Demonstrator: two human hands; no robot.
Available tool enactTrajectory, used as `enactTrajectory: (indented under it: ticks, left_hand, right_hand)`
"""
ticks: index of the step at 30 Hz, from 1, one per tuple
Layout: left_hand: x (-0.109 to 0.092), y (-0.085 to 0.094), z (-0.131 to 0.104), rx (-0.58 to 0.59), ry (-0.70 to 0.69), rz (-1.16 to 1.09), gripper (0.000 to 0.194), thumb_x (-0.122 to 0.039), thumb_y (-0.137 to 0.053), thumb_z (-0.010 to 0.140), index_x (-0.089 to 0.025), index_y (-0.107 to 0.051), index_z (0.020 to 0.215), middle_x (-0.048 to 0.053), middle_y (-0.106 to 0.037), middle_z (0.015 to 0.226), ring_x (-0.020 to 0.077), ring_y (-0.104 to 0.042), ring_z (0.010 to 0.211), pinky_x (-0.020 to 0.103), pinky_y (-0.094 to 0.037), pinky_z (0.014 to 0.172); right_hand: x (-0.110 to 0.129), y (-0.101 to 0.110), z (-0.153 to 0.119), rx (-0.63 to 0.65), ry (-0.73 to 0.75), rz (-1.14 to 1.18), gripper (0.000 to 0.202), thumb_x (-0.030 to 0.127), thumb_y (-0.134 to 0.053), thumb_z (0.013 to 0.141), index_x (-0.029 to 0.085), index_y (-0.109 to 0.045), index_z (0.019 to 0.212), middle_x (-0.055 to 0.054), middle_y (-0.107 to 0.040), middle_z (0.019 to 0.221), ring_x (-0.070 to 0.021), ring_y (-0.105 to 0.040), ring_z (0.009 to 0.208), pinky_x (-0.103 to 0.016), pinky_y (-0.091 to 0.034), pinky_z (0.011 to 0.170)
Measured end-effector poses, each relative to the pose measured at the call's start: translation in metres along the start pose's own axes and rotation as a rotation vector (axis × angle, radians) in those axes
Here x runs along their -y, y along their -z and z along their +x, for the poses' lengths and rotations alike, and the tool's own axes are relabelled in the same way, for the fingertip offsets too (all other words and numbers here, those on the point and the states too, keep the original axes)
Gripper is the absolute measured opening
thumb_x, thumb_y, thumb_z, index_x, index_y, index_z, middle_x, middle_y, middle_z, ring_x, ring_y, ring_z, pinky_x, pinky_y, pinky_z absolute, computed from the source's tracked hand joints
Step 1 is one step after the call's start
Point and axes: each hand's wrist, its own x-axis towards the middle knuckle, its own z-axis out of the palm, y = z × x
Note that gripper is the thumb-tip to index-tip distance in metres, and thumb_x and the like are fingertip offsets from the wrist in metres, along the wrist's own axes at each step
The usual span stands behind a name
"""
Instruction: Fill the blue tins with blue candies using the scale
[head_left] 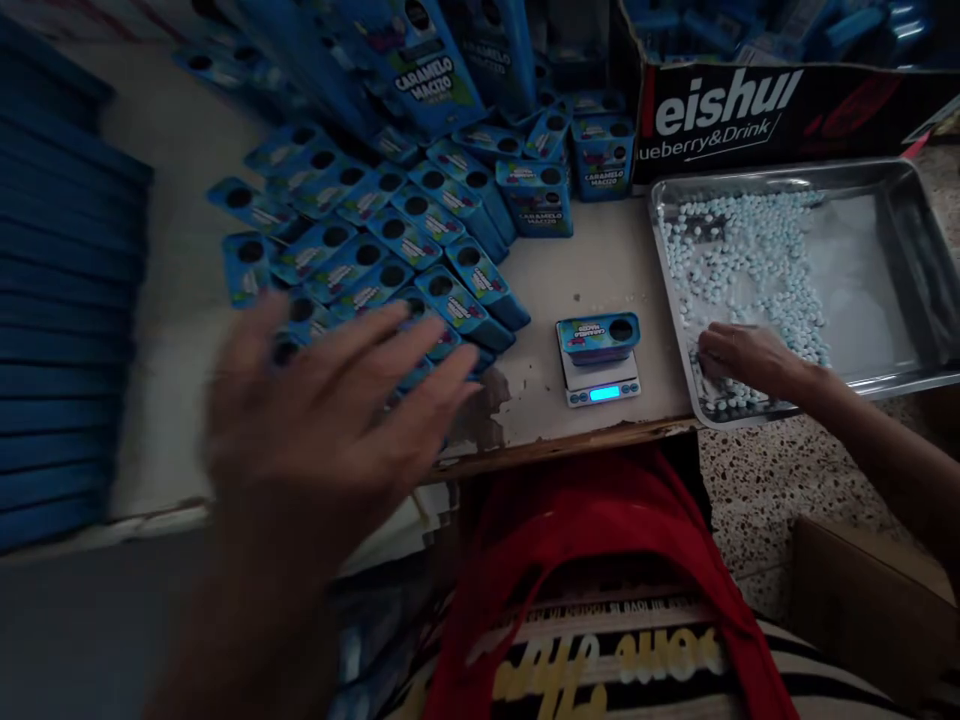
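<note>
Over the near edge of a group of small blue candy boxes (401,237), my left hand (322,410) is spread, blurred by motion, with nothing visible in it. The boxes have round dark openings on top. My right hand (742,357) is down in the metal tray (862,390), its fingers curled closed among small pale blue and white round candies (750,245). Its fingertips are partly hidden. Between my hands, a small digital scale (604,385) with a lit display bears one blue box (598,334) with an open hole.
Larger blue cartons (431,80) stand behind the small boxes. A black cardboard box (795,110) full of blue packages sits behind the tray. Stacked blue packs (67,350) line the left side. Candy crumbs lie behind the scale. A brown carton (862,600) is low at right.
</note>
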Motion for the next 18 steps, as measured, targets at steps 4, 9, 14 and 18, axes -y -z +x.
enactTrajectory:
  ticks: [4,9,14,18]
  left_hand:
    - [-0.022,-0.051,-0.002,-0.056,-0.268,0.048,0.051,-0.019,-0.077,0.106,-0.033,-0.069,0.155,0.007,-0.08,0.146,0.0318,-0.079,0.134,0.056,-0.062,0.124]
    - [-0.031,-0.105,-0.001,-0.087,0.144,-0.336,0.065,-0.026,-0.087,0.098,-0.028,-0.059,0.156,0.009,-0.077,0.143,0.0299,-0.078,0.132,0.047,-0.068,0.116]
    - [-0.024,-0.135,0.007,-0.007,0.306,-0.494,0.064,-0.027,-0.093,0.089,-0.025,-0.062,0.146,0.009,-0.076,0.138,0.0294,-0.077,0.131,0.046,-0.069,0.111]
    - [-0.019,-0.119,-0.002,-0.036,0.233,-0.399,0.043,-0.027,-0.086,0.096,-0.026,-0.072,0.137,0.008,-0.077,0.132,0.0285,-0.078,0.121,0.048,-0.068,0.111]
  right_hand:
    - [-0.004,0.02,-0.009,-0.165,-0.396,0.443,0.025,0.047,-0.075,0.095,0.023,-0.075,0.089,-0.002,-0.069,0.073,-0.0177,-0.057,0.066,-0.035,-0.041,0.064]
    - [-0.004,0.034,-0.017,-0.22,-0.596,0.659,0.02,0.043,-0.081,0.08,0.024,-0.079,0.087,-0.001,-0.063,0.066,-0.0157,-0.049,0.06,-0.035,-0.037,0.058]
    - [0.005,0.034,-0.003,-0.12,-0.602,0.69,0.02,0.041,-0.083,0.072,0.023,-0.075,0.078,0.003,-0.056,0.058,-0.0126,-0.042,0.055,-0.033,-0.029,0.053]
    - [0.031,0.055,0.015,-0.058,-0.403,0.757,0.02,0.038,-0.082,0.075,0.024,-0.071,0.083,0.006,-0.052,0.06,-0.0116,-0.039,0.056,-0.03,-0.028,0.053]
